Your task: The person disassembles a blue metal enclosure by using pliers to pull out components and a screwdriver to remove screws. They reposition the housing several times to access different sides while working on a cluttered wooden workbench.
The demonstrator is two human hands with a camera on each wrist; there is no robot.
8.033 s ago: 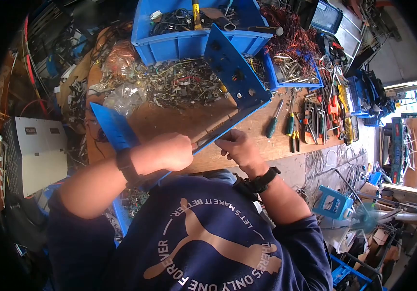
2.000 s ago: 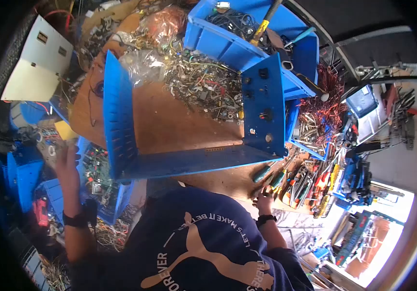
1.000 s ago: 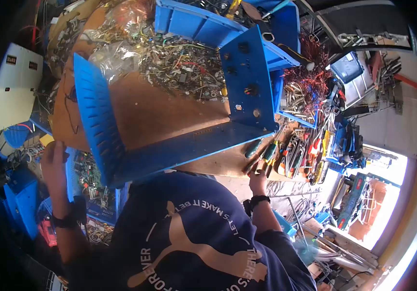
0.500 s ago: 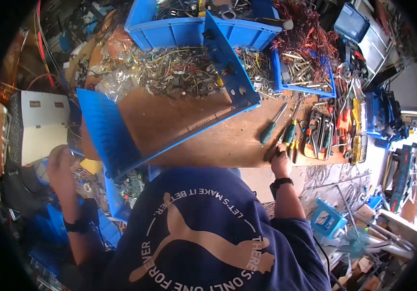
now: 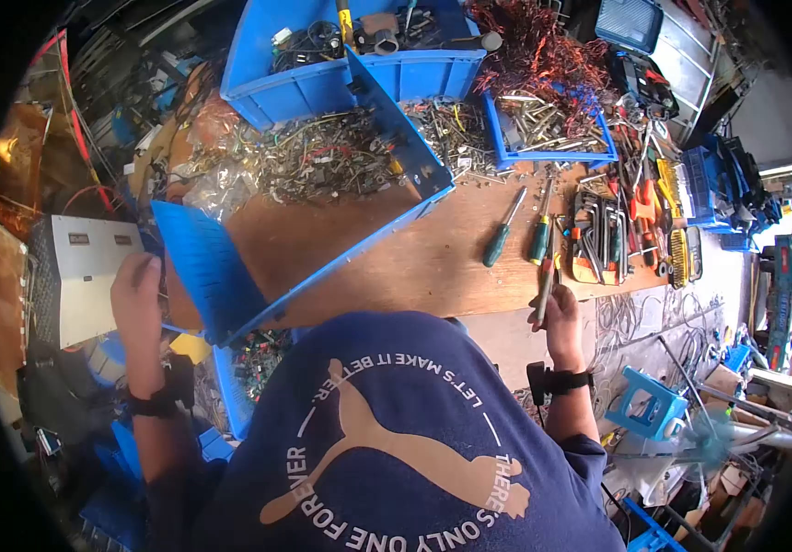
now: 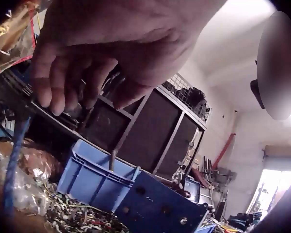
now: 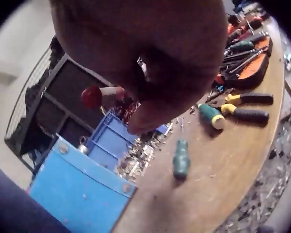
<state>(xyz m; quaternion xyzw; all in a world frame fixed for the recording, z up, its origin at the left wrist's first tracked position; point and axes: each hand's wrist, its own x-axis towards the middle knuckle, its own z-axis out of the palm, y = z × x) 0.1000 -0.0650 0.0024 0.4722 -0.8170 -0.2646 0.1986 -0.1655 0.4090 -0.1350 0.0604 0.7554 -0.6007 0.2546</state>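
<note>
My right hand point(image 5: 561, 317) grips a slim tool point(image 5: 544, 293) over the table's front edge, close by the pliers and screwdrivers. In the right wrist view the tool shows a red end point(image 7: 91, 97) and a pale section; the fingers cover the rest, so I cannot tell its kind. My left hand point(image 5: 135, 287) is raised just left of the blue sheet-metal casing point(image 5: 207, 267), its fingers loosely bent around nothing. This U-shaped casing stands on the table, with a slotted left side and a right side point(image 6: 160, 204) with holes.
A screwdriver point(image 7: 182, 160) lies on the wooden table point(image 5: 433, 267) beside yellow-and-black pliers point(image 7: 250, 115) and a hex key set point(image 5: 601, 239). Behind the casing are scrap parts point(image 5: 322, 156), a large blue bin point(image 5: 322, 87) and a smaller blue tray point(image 5: 557, 158). A circuit-board bin point(image 5: 230, 386) stands below, left.
Both hands have left the casing's front edge. My right hand reached among the tools and now comes up with one. My left hand has swung out to the left. The head view has shifted.
</note>
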